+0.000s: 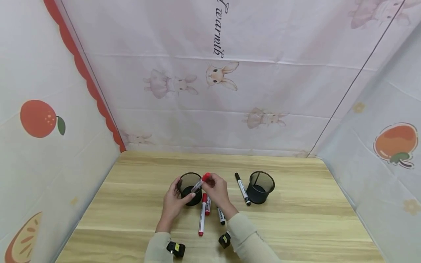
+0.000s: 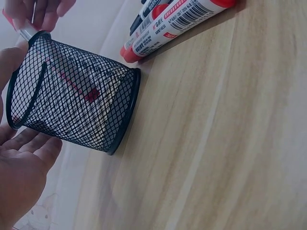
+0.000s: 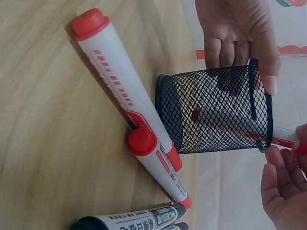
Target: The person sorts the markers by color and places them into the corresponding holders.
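My left hand [image 1: 173,205] grips a black mesh pen holder [image 1: 196,200] standing on the table, its thumb at the rim and its fingers along the far side. My right hand [image 1: 217,190] pinches a red-capped whiteboard marker [image 1: 197,185] near its cap. In the right wrist view the marker slants through the mouth of the mesh pen holder [image 3: 216,108], its red tail end inside. Just in front lie two red markers, one longer [image 1: 202,217] and one partly covered [image 1: 208,206]. Under the right wrist a black marker [image 1: 221,216] shows in part.
A second mesh pen holder [image 1: 258,196] stands to the right, with a black marker [image 1: 242,189] lying against its left side. The wooden table [image 1: 296,219] meets printed cloth walls at the back and both sides. Small black cameras sit on both sleeves.
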Available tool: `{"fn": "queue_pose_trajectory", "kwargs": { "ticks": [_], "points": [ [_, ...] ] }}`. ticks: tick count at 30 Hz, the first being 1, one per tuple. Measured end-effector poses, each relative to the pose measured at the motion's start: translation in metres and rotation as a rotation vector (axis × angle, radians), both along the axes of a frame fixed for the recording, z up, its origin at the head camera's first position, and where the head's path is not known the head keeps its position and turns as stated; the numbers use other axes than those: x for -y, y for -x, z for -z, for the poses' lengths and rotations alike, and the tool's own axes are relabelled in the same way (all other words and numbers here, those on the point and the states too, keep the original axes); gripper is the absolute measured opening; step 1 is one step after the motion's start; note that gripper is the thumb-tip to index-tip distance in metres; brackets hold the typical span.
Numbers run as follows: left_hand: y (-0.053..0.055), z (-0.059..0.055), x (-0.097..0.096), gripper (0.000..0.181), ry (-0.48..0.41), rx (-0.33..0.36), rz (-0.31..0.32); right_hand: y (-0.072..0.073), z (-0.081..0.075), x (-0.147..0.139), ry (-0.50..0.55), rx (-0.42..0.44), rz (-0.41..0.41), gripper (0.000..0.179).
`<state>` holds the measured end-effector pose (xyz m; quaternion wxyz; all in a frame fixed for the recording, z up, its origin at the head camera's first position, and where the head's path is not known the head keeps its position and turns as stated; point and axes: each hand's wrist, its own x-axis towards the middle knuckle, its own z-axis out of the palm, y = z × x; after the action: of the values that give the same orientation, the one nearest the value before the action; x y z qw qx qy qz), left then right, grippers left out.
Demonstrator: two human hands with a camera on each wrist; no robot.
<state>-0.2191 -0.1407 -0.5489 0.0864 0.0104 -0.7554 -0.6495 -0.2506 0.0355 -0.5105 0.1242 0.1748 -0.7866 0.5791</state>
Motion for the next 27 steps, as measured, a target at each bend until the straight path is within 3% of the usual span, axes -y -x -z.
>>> {"fn": "queue_pose_trajectory", "kwargs": {
  "ticks": [7,18,27],
  "points": [
    [0.000,0.001,0.001,0.089,0.003,0.012,-0.003,0.000,0.006,0.001,-0.089,0.008,-0.004,0.007],
    [0.002,-0.002,0.000,0.088,-0.009,0.001,0.000,0.003,0.011,0.000,-0.076,0.068,0.021,0.014],
    [0.000,-0.003,-0.002,0.086,-0.011,0.018,-0.009,0.000,0.013,-0.003,-0.080,0.101,-0.009,0.016]
  ]
}}
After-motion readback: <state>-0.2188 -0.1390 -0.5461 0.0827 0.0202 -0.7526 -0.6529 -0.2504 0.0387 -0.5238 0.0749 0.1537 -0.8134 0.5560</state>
